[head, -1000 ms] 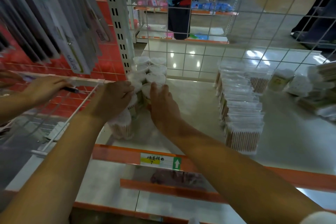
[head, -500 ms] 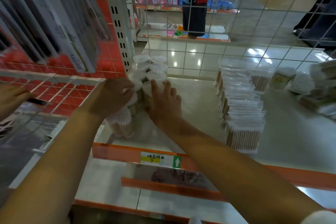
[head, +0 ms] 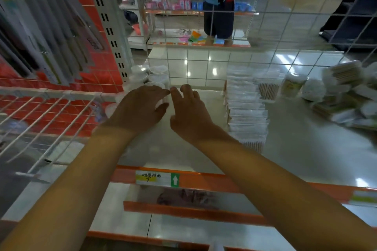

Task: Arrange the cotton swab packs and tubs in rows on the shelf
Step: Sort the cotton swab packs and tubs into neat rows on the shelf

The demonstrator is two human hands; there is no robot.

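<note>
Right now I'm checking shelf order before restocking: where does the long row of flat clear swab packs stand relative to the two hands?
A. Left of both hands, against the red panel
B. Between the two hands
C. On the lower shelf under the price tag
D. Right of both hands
D: the row of flat packs runs front to back on the shelf to the right of the right hand, while the left hand is over the round tubs.

White-lidded tubs stand on a pale grey shelf with an orange edge strip.

tubs – white-lidded, upright, two rows at shelf back-left | packs – clear, one front-to-back row
</note>
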